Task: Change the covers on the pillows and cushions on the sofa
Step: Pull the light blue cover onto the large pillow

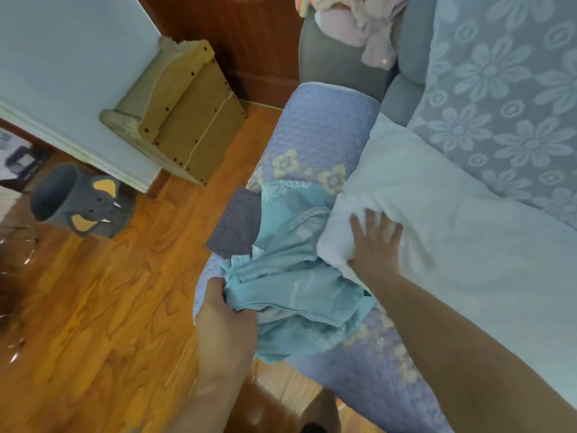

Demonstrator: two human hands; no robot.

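Head view. White pillow (437, 232) lies bare on the sofa seat, running from centre out toward 4 o'clock. Its near corner sits at centre, against the padded sofa arm (321, 132).

Right hand (374, 242) is flat on that corner, fingers spread wide, palm pressing into the stuffing. It grips nothing. The forearm comes in from 5 o'clock.

Left hand (223, 310), at 7 o'clock from centre, is closed around a bunched fold of the light blue pillowcase (290, 276). The pillowcase is crumpled and draped over the sofa arm, between the two hands. Its upper edge touches the pillow corner just beside the right hand; whether any part is already pulled over the pillow, I cannot tell.

Sofa arm wears a quilted lilac cover (324, 120) with yellow flower print. A dark grey patch (237, 223) of the arm front shows at 9 o'clock from the pillowcase.

Floral blue throw (499, 89) covers the sofa back at 2 o'clock. Pile of pale pink clothes (359, 20) at 12 o'clock.

Wooden floor (109, 292) fills the left side. Grey elephant basket (81, 201) at 9 o'clock, tipped on its side. Wooden shelf unit (181, 110) at 10 o'clock, against a white panel (62, 57).
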